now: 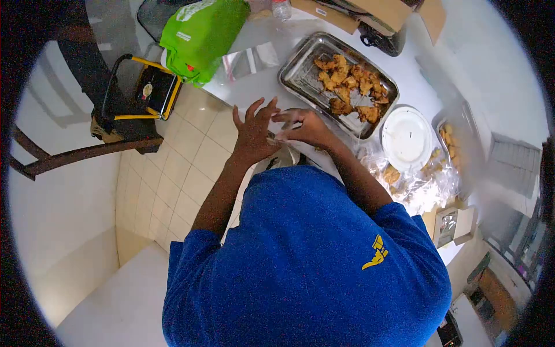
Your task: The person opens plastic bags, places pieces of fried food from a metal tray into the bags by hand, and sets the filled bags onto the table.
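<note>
Close in front of my body, both hands are held together by the table's near edge. My left hand has its outer fingers spread, while its thumb side meets the other hand. My right hand is closed in a pinch, fingers pointing at the left one. Between them is a small, pale, partly see-through thing, too blurred and covered to name. Just beyond my right hand lies a metal baking tray with browned fried chicken pieces on it.
Right of the tray sit white plates, clear plastic bags with fried pieces, and another tray. A small open box is at the right. A flat plastic packet, a green bag and a cardboard box are farther back.
</note>
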Action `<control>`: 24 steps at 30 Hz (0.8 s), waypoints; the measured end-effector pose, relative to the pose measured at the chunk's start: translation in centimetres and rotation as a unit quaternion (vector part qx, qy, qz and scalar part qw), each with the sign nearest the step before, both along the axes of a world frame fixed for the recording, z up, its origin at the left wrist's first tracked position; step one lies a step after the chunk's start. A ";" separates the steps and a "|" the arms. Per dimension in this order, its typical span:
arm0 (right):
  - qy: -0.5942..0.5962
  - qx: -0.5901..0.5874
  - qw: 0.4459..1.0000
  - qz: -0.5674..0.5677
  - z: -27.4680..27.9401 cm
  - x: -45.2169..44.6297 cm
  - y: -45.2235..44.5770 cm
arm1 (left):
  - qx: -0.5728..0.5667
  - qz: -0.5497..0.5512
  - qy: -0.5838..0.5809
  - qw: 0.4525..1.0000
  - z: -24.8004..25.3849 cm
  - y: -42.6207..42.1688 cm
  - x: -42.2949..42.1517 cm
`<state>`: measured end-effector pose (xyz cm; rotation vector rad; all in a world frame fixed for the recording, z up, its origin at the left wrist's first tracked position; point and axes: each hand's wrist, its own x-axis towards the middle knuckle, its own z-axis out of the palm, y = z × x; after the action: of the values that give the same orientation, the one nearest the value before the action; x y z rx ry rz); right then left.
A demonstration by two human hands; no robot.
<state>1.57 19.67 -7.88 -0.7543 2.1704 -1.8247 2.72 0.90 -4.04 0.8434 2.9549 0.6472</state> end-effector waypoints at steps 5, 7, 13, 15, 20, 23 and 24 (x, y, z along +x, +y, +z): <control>-0.028 0.019 0.995 -0.090 0.8 -1.8 5.4 | 0.043 0.057 0.062 0.995 -2.8 0.1 1.2; -0.020 0.194 0.959 -0.204 -0.9 -3.1 8.7 | 0.105 0.095 0.054 0.989 -4.2 0.5 1.8; 0.023 0.475 0.845 -0.246 -7.8 -5.5 14.0 | 0.249 0.177 -0.043 0.951 -4.4 1.8 2.5; 0.048 0.549 0.810 -0.203 -15.4 -7.0 15.7 | 0.277 0.202 -0.062 0.937 -4.1 1.6 2.7; -0.042 0.521 0.820 -0.233 -4.8 -4.6 11.8 | 0.238 0.230 0.000 0.944 -3.8 0.9 3.7; -0.066 0.522 0.820 -0.225 -5.7 -4.8 11.7 | 0.182 0.223 0.077 0.955 -4.3 0.2 4.2; -0.056 0.518 0.823 -0.225 -5.8 -5.1 11.8 | 0.167 0.229 0.082 0.955 -3.5 0.2 4.2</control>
<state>-3.48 31.52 -13.67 0.1270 2.8572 -0.4842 6.91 1.09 -7.57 0.2050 3.2707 1.1742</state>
